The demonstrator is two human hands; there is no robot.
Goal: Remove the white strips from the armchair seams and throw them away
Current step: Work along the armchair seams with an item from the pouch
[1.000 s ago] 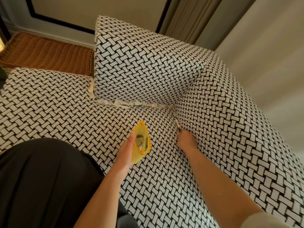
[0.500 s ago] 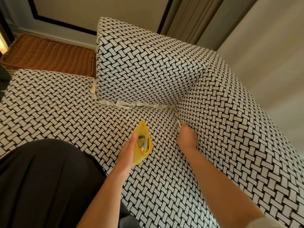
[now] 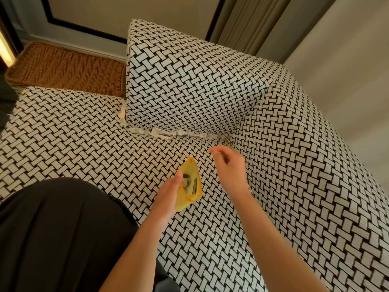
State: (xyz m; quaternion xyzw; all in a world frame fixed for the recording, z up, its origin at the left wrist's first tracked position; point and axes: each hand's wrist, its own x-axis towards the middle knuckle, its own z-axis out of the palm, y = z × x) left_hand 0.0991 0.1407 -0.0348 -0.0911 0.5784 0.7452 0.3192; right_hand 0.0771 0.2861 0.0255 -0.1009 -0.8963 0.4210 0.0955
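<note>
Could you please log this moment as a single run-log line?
left hand: holds yellow bag | right hand: lifted, blurred | white strip: in back seam

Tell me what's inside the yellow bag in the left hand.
The yellow bag, held open by the left hand, shows a few crumpled pale and dark scraps near its mouth. What they are is unclear, and the bag's wall hides anything deeper.

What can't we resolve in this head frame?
- Right hand: fingertips motion-blurred; any strip pinched there cannot be told.
- Yellow bag: contents too small to identify; left hand covers one side.
- White strip: its depth in the seam is hidden by the cushion.
</note>
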